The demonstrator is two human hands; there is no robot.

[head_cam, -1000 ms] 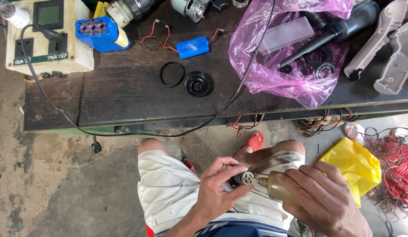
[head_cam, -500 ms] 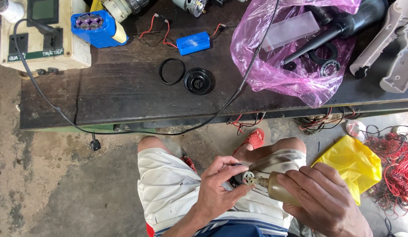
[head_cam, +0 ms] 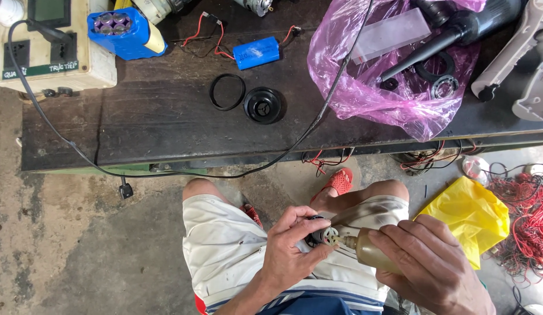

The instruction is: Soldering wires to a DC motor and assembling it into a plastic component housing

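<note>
If my right hand [head_cam: 432,268] squeezes too hard, oil could run past the shaft and into the windings, or drip onto my shorts [head_cam: 225,251], since I'm working over my lap with nothing underneath. The small motor [head_cam: 324,235] is pinched only at the fingertips, so a slick of oil could also let it slip and fall to the concrete floor [head_cam: 79,245]. My left hand [head_cam: 292,251] is closed around that motor, thumb and fingers curled on its body, its end face turned toward the bottle. My right hand is wrapped shut around a small amber oil bottle [head_cam: 371,254], its nozzle tip touching the motor's face. Both sit just above my thighs, well apart from the table [head_cam: 166,122], where a black ring [head_cam: 227,91] and black cap [head_cam: 264,105] lie
</note>
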